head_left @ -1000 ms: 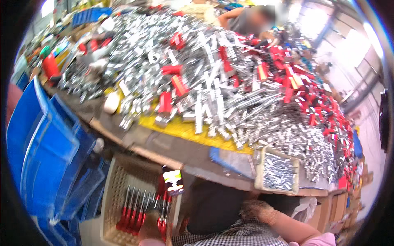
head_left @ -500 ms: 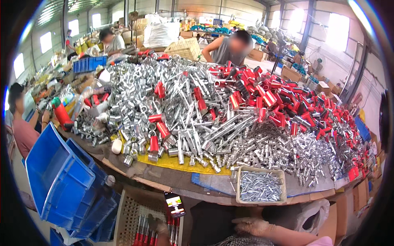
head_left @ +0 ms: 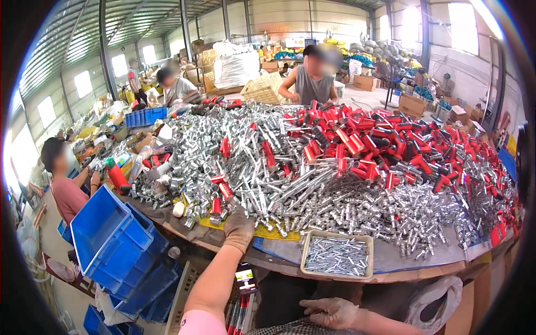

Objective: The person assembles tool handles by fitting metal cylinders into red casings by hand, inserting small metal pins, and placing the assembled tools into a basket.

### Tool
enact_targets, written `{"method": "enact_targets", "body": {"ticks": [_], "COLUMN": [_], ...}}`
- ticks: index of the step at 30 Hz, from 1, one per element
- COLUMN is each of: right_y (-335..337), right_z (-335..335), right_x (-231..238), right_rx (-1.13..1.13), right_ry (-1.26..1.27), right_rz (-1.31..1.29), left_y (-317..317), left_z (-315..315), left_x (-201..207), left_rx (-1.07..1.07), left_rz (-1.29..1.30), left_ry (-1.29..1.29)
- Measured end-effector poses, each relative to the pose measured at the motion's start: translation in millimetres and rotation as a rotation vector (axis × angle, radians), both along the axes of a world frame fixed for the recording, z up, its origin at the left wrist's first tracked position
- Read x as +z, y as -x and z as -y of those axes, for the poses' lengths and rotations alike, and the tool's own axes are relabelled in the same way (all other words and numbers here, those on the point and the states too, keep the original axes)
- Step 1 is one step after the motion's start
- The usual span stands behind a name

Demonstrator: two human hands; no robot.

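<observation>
My left hand (head_left: pixel 239 230), in a greyish work glove, reaches to the near edge of the pile of metal parts (head_left: pixel 254 190). Its fingertips are among the silver pieces, and the frame does not show whether they grip one. Close beside it lies a red-sleeved metal part (head_left: pixel 216 206). My right hand (head_left: pixel 333 312), in a pale glove, rests low in front of me with its fingers stretched out, holding nothing visible. Between the hands, at the table edge, stands a cream tray (head_left: pixel 306 268) full of small silver pins (head_left: pixel 338 255).
Blue bins (head_left: pixel 106 240) are stacked at the left. Below my left arm are a phone (head_left: pixel 245 278) and a crate (head_left: pixel 187 285) holding red-and-silver parts (head_left: pixel 239 312). Red parts (head_left: pixel 363 134) heap up at the right. A person (head_left: pixel 314 81) works across the table; another (head_left: pixel 67 184) is at the left.
My left hand has moved up from the crate of red-and-silver parts to the pile's near edge. The view has shifted; my right hand stays low with fingers extended.
</observation>
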State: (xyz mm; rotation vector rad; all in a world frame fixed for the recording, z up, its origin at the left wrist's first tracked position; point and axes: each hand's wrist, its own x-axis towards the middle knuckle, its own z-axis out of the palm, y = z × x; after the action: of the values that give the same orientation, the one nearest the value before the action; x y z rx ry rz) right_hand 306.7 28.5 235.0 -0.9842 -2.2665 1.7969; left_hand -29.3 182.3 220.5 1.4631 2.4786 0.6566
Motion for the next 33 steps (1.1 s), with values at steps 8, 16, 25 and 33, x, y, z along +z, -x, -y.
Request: {"method": "enact_targets", "body": {"ticks": [8,16,25,33], "right_y": [-29,-13,-119,-131], "right_z": [-22,-61,-73,-91], "right_x": [25,53,-32,-65], "right_rx": [-0.009,-0.337,-1.037,-1.206], "right_ry": [-0.326,-1.193,-0.511,-0.188], "right_rz": [-0.144,-0.172,-0.804,-0.684], "left_y": [-19,-136,-118,-47], "left_z": [63,109,-33,-162], "left_x": [26,92,86,35], "left_rx": [0.008,-1.165,-0.741,-0.545], "left_rz": [-0.261,-0.033,-0.236,-0.394], "left_ry": [-0.362,-0.680,0.031,0.144]}}
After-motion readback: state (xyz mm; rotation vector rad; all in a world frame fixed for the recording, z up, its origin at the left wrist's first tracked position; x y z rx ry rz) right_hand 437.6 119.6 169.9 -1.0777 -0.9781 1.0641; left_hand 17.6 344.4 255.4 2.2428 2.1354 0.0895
